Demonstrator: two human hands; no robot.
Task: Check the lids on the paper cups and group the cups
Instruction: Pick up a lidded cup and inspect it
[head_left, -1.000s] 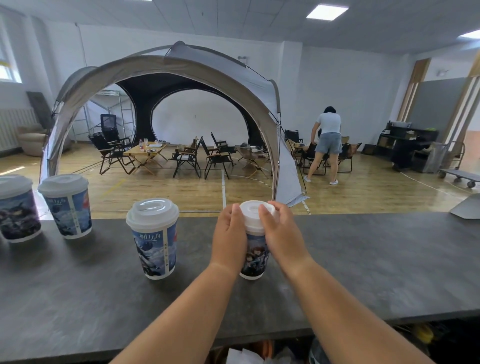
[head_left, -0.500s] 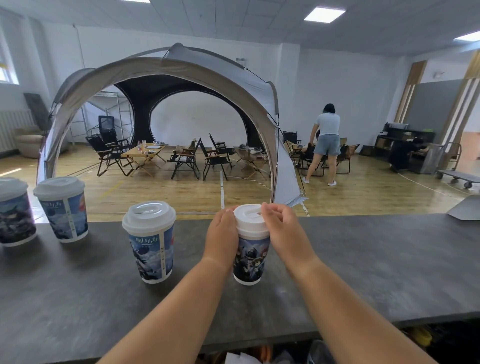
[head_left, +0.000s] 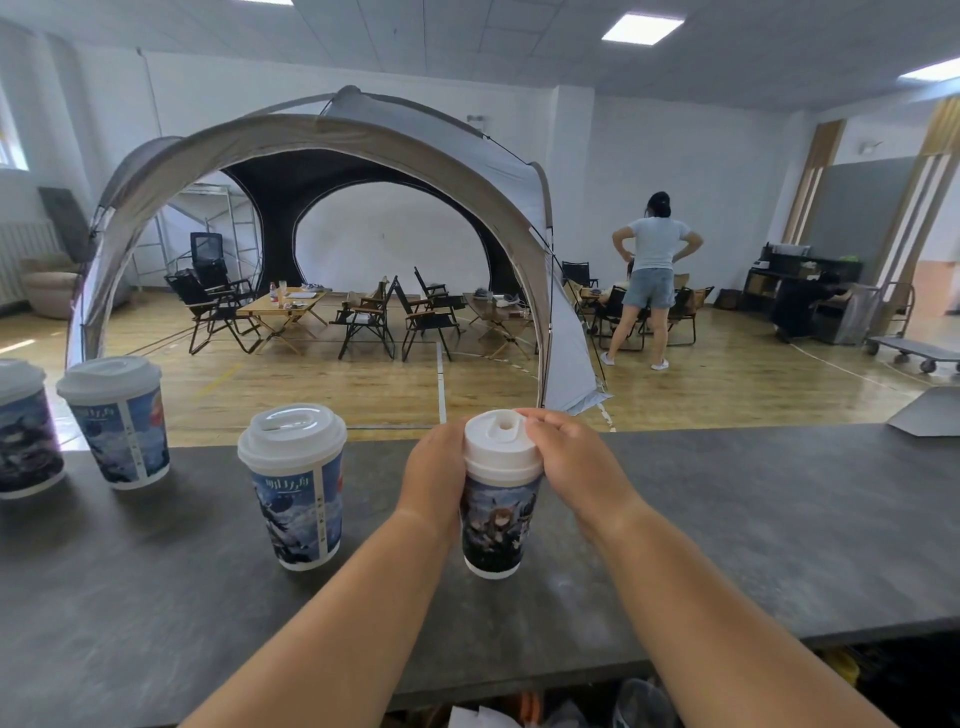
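Right hand (head_left: 576, 467) shifted on lid (head_left: 498, 441), cup (head_left: 493, 525) midway between counter (head_left: 753, 519) edges.

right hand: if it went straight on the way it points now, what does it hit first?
The white lid it holds: the right hand points left and away, straight into it. Next in line is the left hand, gripping the other side of the cup. Depth is unclear.

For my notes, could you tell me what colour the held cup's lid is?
The lid on the paper cup is plain white, clearest in the head view.
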